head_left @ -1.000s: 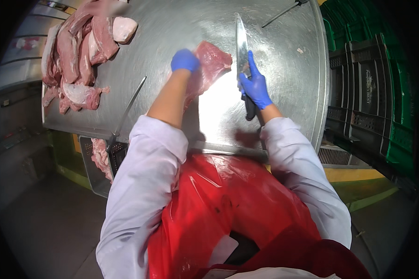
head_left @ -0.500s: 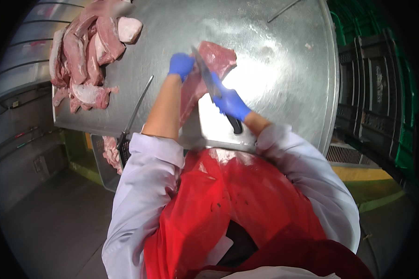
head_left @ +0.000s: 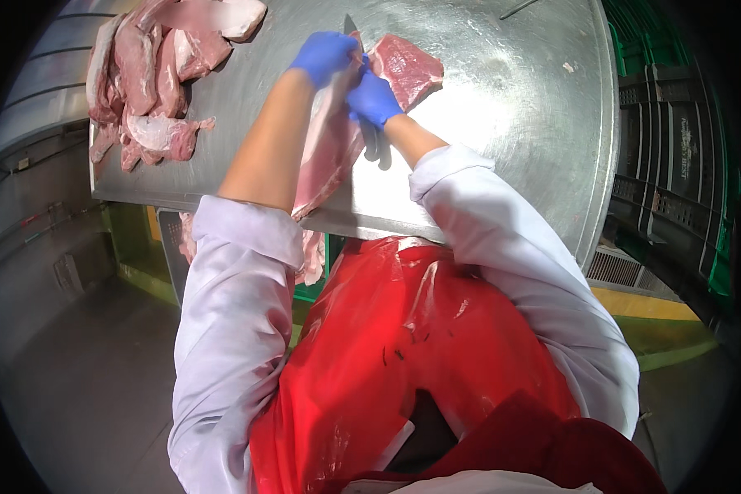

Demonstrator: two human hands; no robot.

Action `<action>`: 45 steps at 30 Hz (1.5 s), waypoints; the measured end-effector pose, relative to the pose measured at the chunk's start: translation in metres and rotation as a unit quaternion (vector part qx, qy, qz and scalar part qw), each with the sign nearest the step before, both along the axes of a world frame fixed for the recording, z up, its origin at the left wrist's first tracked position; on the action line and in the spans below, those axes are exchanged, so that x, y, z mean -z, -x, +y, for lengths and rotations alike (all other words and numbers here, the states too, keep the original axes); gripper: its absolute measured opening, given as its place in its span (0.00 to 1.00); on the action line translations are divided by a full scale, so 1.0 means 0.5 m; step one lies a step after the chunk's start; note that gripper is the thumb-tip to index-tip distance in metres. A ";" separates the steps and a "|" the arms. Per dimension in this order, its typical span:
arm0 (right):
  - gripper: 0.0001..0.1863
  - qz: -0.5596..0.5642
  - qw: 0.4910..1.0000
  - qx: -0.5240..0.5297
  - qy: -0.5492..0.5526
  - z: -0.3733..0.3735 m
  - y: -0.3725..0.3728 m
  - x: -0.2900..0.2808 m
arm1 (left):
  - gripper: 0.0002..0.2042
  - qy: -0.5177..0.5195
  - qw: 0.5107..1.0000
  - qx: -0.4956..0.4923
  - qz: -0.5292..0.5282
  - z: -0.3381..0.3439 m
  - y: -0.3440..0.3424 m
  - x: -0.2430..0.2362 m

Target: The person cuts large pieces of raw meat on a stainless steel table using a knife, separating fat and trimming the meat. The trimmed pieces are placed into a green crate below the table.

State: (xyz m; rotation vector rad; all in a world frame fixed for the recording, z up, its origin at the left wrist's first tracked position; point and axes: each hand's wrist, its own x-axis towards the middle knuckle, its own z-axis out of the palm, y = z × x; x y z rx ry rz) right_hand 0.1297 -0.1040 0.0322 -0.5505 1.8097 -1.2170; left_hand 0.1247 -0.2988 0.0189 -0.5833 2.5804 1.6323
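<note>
A long piece of raw meat lies on the metal table, reaching from its near edge to beyond both hands. My left hand, in a blue glove, is closed on the meat's far left edge. Close beside it my right hand, also gloved in blue, is wrapped round a knife. The knife points away from me; its tip shows past the left hand and its handle end below the right. Most of the blade is hidden by my hands. The meat's thick red end lies to their right.
Several raw meat pieces are heaped at the table's far left. A thin metal rod lies at the far edge. Dark and green crates stand right of the table. A grey bin with meat sits below its near edge.
Both hands have moved farther from me and closer together. The knife has come nearer the left hand, and its blade is now mostly covered. My left arm now hides the sharpening steel.
</note>
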 end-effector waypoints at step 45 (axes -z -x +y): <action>0.39 0.217 0.939 -0.216 0.157 0.113 -0.504 0.032 | 0.09 -0.404 0.798 -0.014 0.448 -0.040 -0.676 -0.605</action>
